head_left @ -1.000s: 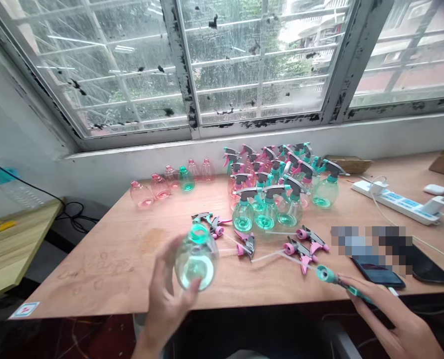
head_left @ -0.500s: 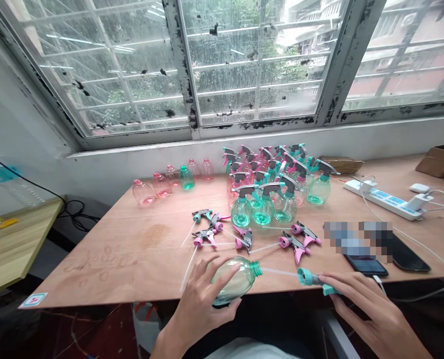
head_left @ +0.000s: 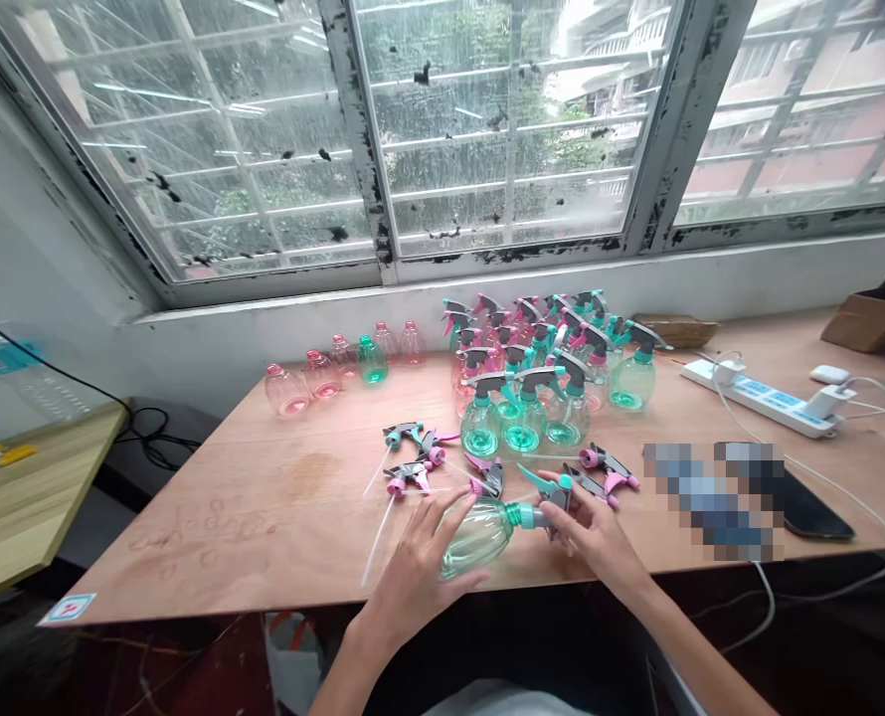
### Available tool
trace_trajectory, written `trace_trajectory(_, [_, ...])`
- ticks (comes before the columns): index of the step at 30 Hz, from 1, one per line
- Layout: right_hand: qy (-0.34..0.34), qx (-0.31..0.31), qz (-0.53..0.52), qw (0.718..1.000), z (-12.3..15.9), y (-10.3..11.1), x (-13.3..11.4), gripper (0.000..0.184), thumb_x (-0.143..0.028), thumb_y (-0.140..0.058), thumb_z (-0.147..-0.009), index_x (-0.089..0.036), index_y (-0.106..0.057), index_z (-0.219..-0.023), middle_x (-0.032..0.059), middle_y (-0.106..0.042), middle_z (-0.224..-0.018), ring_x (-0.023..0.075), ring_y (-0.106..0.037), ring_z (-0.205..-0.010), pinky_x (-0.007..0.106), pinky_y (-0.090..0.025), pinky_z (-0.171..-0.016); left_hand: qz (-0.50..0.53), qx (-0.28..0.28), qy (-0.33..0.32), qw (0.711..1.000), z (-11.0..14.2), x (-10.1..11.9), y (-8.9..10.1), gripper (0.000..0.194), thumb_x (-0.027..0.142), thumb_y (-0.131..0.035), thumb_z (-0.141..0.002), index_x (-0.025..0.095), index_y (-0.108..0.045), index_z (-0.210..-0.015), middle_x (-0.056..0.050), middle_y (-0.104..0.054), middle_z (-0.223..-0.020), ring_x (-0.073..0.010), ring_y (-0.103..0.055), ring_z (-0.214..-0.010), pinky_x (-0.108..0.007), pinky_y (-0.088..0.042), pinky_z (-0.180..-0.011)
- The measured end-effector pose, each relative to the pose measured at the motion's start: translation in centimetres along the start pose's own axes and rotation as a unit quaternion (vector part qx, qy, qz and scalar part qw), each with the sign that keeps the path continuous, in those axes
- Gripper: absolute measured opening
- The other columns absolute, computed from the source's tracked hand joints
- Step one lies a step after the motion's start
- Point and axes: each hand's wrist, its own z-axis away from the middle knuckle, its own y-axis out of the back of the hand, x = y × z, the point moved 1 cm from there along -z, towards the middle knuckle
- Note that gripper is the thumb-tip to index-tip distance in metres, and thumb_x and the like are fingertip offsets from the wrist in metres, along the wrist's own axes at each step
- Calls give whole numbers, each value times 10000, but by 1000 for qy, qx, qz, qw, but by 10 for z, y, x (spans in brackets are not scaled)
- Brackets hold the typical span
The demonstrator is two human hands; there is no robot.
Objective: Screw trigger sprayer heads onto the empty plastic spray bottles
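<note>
A clear green bottle (head_left: 479, 537) lies tilted on its side above the table's front edge, its neck pointing right. My left hand (head_left: 424, 562) is closed around the body of this bottle. In my right hand (head_left: 599, 537) is a teal and grey spray head (head_left: 551, 494), gripped at the bottle's mouth. Its collar meets the green neck; whether the threads have engaged, I cannot tell. Behind my hands lie loose pink and grey spray heads (head_left: 487, 475) with thin white tubes, and one teal spray head (head_left: 404, 435).
Bottles with spray heads fitted (head_left: 523, 423) stand grouped at the back centre. Several open pink bottles (head_left: 285, 391) and one green bottle (head_left: 372, 360) line the back left. A power strip (head_left: 760, 398), a phone (head_left: 819, 505) and a white cable (head_left: 845, 477) lie right.
My right hand has moved left with the spray head, bringing its collar to the bottle neck. The tube, bare between them before, is now inside the bottle or hidden.
</note>
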Motion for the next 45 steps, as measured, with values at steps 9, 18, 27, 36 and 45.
trace_trajectory(9, [-54, -101, -24, 993, -12, -8, 16, 366, -456, -867, -757, -174, -686, -902, -44, -628, -614, 112, -487, -468, 242, -398, -441, 129, 69, 98, 984, 9, -26, -22, 747, 470, -775, -865, 301, -385, -1479, -146, -467, -1528, -347, -446, -1441, -545, -380, -1192])
trace_trajectory(18, [-50, -99, -32, 993, -6, -8, 19, 380, -356, -911, -721, -184, -719, -1001, -48, -610, -687, 126, -491, -558, 250, -420, -491, 229, 61, 149, 960, 6, -30, -20, 704, 526, -795, -825, 275, -467, -1396, -126, -538, -1447, -336, -519, -1368, -533, -408, -1166])
trace_trajectory(27, [-35, -94, -62, 993, -6, -9, 15, 367, -436, -836, -811, -185, -627, -979, -34, -649, -566, 134, -520, -487, 271, -434, -496, 274, 18, 160, 948, 6, -22, -13, 719, 653, -628, -900, 269, -422, -1472, -139, -545, -1480, -340, -550, -1354, -509, -458, -1142])
trace_trajectory(36, [-22, -100, -87, 991, -6, -3, 25, 358, -425, -838, -822, -193, -605, -965, -46, -621, -593, 139, -539, -539, 279, -459, -560, 266, -4, 160, 950, 11, -27, -15, 679, 510, -450, -1046, 323, -151, -1626, -116, -364, -1654, -301, -293, -1554, -561, -235, -1269])
trace_trajectory(45, [-13, -68, -102, 992, -7, -2, 25, 373, -481, -810, -836, -195, -624, -989, -54, -592, -570, 144, -518, -512, 291, -434, -555, 255, -38, 139, 956, 12, -31, -21, 1119, 307, -865, -787, 350, -128, -1628, -122, -329, -1670, -340, -292, -1551, -590, -247, -1261])
